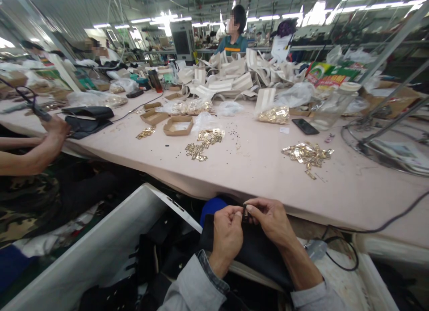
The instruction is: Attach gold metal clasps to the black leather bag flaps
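Note:
Both my hands are low at the near edge of the table, over a black bag [258, 253] lying in my lap. My left hand [228, 233] is curled closed with fingertips pinched on a small dark metal piece [245, 211] at the bag's top edge. My right hand [270, 217] is closed too, its fingers pinching the same piece from the right side. What exactly the piece is stays too small to tell.
The pink table [254, 168] carries piles of gold metal fittings [306, 153] [203, 145], cardboard trays [178, 125], a phone [304, 126] and white striped bags [231, 78]. A white bin [110, 244] stands at my left. A co-worker's arm [33, 152] is at left; another person [234, 34] sits across.

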The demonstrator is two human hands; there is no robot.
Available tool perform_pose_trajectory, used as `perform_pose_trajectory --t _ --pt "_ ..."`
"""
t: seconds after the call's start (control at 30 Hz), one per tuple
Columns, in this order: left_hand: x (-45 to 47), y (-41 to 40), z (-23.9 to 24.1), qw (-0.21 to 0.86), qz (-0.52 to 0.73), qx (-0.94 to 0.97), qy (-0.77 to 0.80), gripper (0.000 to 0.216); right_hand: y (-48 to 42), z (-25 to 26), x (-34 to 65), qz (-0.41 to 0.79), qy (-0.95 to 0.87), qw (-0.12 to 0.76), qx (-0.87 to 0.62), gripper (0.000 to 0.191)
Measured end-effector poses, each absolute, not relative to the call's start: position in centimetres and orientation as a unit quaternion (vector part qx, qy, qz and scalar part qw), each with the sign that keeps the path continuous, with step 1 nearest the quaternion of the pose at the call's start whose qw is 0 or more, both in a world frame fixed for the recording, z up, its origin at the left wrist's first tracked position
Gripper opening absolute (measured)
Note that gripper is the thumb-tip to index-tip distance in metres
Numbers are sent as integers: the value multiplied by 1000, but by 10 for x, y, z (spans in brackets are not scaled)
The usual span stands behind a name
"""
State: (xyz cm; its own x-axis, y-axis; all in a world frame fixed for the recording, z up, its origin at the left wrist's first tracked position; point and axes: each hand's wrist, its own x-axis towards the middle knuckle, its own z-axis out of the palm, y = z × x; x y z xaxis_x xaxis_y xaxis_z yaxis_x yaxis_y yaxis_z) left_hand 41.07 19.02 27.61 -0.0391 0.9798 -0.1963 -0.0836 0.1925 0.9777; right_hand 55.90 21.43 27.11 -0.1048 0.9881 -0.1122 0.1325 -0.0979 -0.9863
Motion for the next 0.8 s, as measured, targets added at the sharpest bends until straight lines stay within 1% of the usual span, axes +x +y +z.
perform_pose_trajectory --t 0.07,0.1,0.23,0.33,0.43,0.53,0.67,0.73,0.8 --pt "410 190 273 580 466 404 532 25 214 271 559 522 -526 412 -529 33" --pt "410 189 272 589 462 400 529 24 213 271 559 521 -526 412 -531 33" --pt "411 188 269 568 495 395 526 11 214 276 559 523 -542 404 -519 31" --pt "415 185 269 551 510 387 536 7 215 277 557 508 -572 385 -516 30" --pt "421 179 271 564 501 384 532 14 213 282 555 461 -591 365 -552 29" --pt "425 172 272 587 464 404 526 29 207 294 550 422 -591 379 -573 26" --pt "419 170 268 518 460 471 547 38 199 308 541 380 -601 430 -556 20" --pt "415 172 266 490 461 489 556 38 195 310 539 352 -613 436 -557 17" --pt "413 171 267 484 459 486 565 40 192 309 539 327 -625 429 -564 11"
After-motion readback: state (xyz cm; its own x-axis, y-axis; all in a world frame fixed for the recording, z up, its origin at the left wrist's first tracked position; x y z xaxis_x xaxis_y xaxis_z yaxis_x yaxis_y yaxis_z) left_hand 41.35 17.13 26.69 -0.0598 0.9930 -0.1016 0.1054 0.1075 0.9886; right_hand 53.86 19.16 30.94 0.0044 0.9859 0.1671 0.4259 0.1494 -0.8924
